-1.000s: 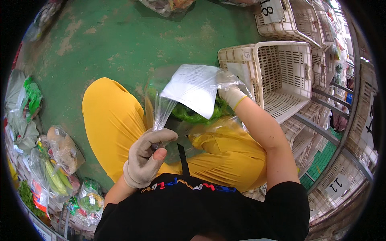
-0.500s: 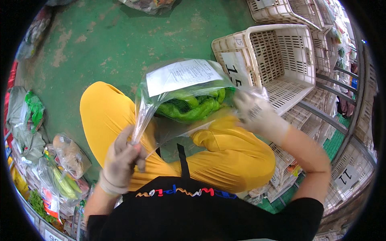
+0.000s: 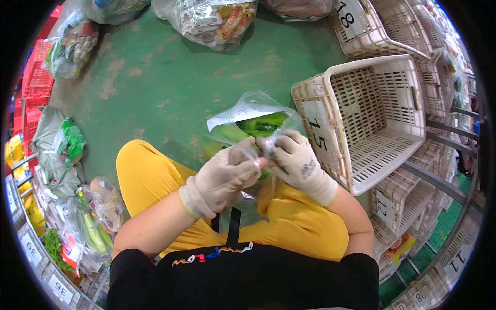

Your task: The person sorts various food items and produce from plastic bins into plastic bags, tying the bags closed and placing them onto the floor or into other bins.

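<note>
Both my hands wear pale knit gloves and meet in front of me over a clear plastic bag (image 3: 247,106). Its gathered top is pinched between the fingers of my left hand (image 3: 223,173) and my right hand (image 3: 299,160). Inside the bag, below and beyond my hands, lie green vegetables (image 3: 261,124), partly hidden by the plastic and my gloves. A white paper sheet (image 3: 221,121) shows at the bag's far left side. Close to my right hand stands a tipped white plastic crate (image 3: 356,139), its open side facing right.
More white crates stand on racks at the right (image 3: 390,206). Filled clear bags (image 3: 217,20) rest on the green floor (image 3: 155,88) ahead. Bags of vegetables (image 3: 93,227) sit at the left, with red crates (image 3: 37,72) behind them. My yellow-trousered legs (image 3: 305,222) flank the bag.
My hands have come together from apart, gathering the bag's opening between them. The paper sheet is now tilted, less of it showing. The view has shifted, revealing more bags ahead.
</note>
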### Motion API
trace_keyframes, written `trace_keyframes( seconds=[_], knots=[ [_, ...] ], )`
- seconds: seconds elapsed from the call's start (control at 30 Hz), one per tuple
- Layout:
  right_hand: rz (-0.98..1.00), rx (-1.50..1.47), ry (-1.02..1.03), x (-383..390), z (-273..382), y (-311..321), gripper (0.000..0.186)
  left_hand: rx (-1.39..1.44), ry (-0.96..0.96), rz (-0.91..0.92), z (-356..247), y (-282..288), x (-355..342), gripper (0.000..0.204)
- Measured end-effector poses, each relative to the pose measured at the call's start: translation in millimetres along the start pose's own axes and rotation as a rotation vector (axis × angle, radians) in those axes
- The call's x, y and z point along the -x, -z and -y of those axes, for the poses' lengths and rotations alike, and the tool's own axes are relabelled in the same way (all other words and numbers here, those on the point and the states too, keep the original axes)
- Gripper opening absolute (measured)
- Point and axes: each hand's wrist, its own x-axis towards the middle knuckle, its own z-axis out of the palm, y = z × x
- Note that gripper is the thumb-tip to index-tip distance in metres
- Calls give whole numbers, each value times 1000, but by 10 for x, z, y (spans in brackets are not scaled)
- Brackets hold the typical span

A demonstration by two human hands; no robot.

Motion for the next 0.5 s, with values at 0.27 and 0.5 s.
trace_keyframes(
  seconds=[0.27, 0.5],
  knots=[
    [158, -938, -26, -149, -5, -211, 75, -1916, -396, -250, -114, -273, 44, 21],
    [246, -138, -8, 294, -324, -148, 26, -502, -282, -611, 41, 1252, -111, 20]
  ],
)
